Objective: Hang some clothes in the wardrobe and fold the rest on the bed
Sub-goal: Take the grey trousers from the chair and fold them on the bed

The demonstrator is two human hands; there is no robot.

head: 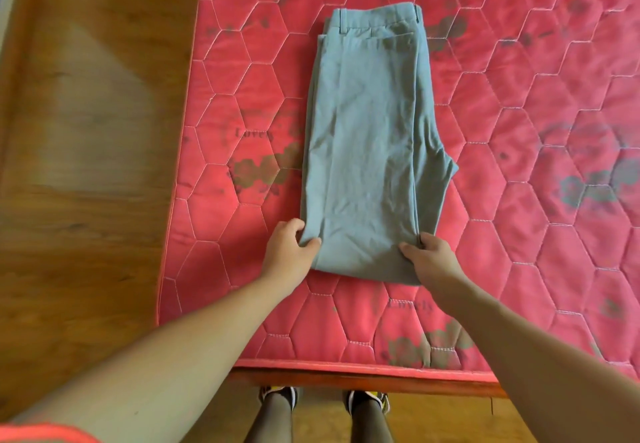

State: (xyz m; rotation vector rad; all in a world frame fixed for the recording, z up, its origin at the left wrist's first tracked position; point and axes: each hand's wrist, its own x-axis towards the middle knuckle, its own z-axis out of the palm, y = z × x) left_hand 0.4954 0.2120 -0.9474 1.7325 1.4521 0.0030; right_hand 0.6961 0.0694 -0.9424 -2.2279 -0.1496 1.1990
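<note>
A pair of grey-blue trousers [370,144] lies folded lengthwise on the red quilted mattress [540,172], waistband at the far end and the folded end near me. My left hand [289,252] pinches the near left corner of the trousers between thumb and fingers. My right hand [431,257] pinches the near right corner the same way. Both hands sit low against the mattress.
The mattress rests on a wooden bed frame [346,378] whose front edge runs just before my feet [325,399]. A wooden floor [86,130] stretches along the mattress's left side. No wardrobe or other clothes are in view.
</note>
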